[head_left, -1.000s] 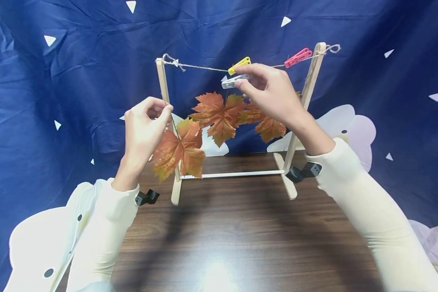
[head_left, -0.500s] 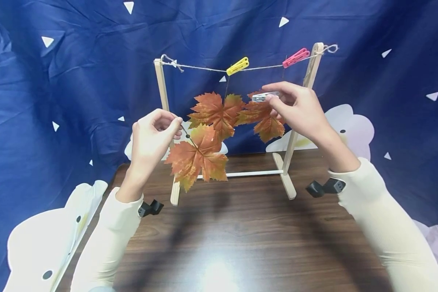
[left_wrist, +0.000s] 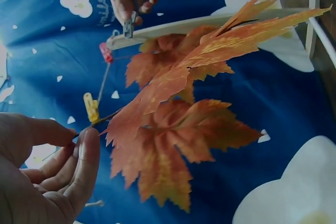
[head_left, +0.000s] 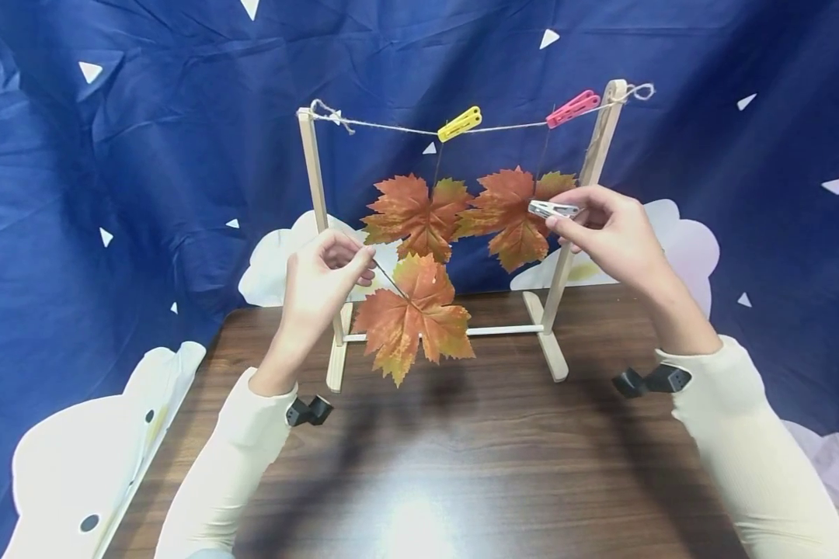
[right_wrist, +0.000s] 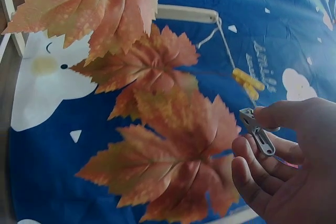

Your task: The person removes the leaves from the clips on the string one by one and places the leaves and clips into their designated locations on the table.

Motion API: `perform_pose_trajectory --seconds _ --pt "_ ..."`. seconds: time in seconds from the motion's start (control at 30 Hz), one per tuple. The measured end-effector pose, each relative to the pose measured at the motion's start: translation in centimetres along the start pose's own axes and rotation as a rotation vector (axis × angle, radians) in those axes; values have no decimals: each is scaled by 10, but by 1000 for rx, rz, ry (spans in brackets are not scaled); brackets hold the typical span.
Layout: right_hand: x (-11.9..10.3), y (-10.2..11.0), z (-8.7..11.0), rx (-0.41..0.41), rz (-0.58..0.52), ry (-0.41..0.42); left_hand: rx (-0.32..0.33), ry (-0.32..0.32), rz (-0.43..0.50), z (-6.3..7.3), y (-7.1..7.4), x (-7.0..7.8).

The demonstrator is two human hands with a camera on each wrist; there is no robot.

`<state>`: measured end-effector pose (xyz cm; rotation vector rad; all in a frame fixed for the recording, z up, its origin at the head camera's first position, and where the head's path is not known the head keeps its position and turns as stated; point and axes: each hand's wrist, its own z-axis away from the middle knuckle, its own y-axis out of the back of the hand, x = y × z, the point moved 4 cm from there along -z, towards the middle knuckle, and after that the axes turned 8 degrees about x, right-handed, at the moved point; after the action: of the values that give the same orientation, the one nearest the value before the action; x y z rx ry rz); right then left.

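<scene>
My left hand [head_left: 325, 283] pinches the thin stem of an orange maple leaf [head_left: 416, 318], which hangs in front of the rack's left side. In my right hand [head_left: 618, 233] a grey-white clothespin [head_left: 554, 209] is held between thumb and fingers, before the right post. Two more maple leaves hang from the string [head_left: 391, 126] behind: a middle leaf [head_left: 419, 213] under a yellow clothespin [head_left: 459, 123] and a right leaf [head_left: 510, 213] under a pink clothespin [head_left: 572, 109]. In the right wrist view the grey clothespin [right_wrist: 257, 132] shows at the fingertips.
The wooden rack has a left post [head_left: 313, 171], a right post [head_left: 601, 144] and a white crossbar [head_left: 503, 331] low between them. It stands on a dark wooden table [head_left: 503, 442]. A blue cloth [head_left: 182, 155] with white triangles and cloud shapes hangs behind.
Both hands have come down and to the right, away from the string. The left hand brings its leaf along, and the right hand carries the grey clothespin. Clipped leaves stay in place.
</scene>
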<state>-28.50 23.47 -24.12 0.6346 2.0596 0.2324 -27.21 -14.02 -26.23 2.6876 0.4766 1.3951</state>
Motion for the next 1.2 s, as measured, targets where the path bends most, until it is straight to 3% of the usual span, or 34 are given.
perform_pose_trajectory --seconds 0.2,0.37,0.57,0.9,1.2 --pt "25 6 7 13 -27 -26 -10 80 64 8 -10 -17" --pt "46 9 11 1 -40 -39 -3 100 100 15 -18 -32" --pt "68 13 19 3 40 -69 17 136 100 24 -25 -48" --pt "97 18 25 4 68 -128 59 278 200 40 -34 -80" --pt "143 20 29 -29 140 -152 79 395 273 54 -41 -109"
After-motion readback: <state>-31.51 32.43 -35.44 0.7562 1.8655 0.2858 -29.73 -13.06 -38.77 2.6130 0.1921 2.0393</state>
